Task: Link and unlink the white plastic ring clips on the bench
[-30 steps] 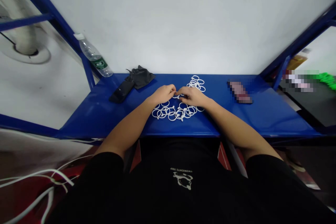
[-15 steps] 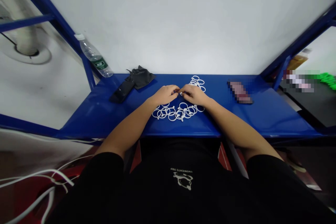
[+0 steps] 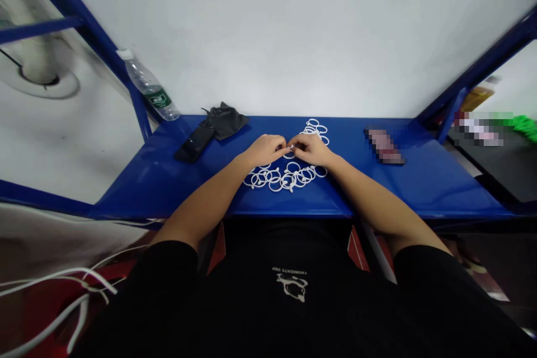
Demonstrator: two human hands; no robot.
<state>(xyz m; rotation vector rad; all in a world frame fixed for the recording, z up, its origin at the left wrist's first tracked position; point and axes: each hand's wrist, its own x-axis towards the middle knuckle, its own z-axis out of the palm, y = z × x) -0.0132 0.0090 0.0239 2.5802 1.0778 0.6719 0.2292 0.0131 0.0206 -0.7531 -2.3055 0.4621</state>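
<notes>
My left hand (image 3: 268, 149) and my right hand (image 3: 309, 149) meet fingertip to fingertip above the blue table. Between them they pinch a white ring (image 3: 288, 155), whose lower curve shows below the fingers. Nearer to me lies a spread of several white rings (image 3: 274, 179), overlapping, with small knobs on them. Beyond my right hand sits a second heap of white rings (image 3: 315, 130), partly hidden by that hand. The fingertips cover the upper part of the held ring.
On the left of the blue table (image 3: 168, 184) lie a dark phone (image 3: 195, 144) and a black pouch (image 3: 226, 121). A clear bottle (image 3: 153, 92) leans by the frame. A pixelated flat item (image 3: 384, 145) is on the right. A white wall stands behind.
My hands have come closer together and stay joined at the fingertips. The ring between them has shifted slightly right and now hangs under the fingers. The near rings look unmoved.
</notes>
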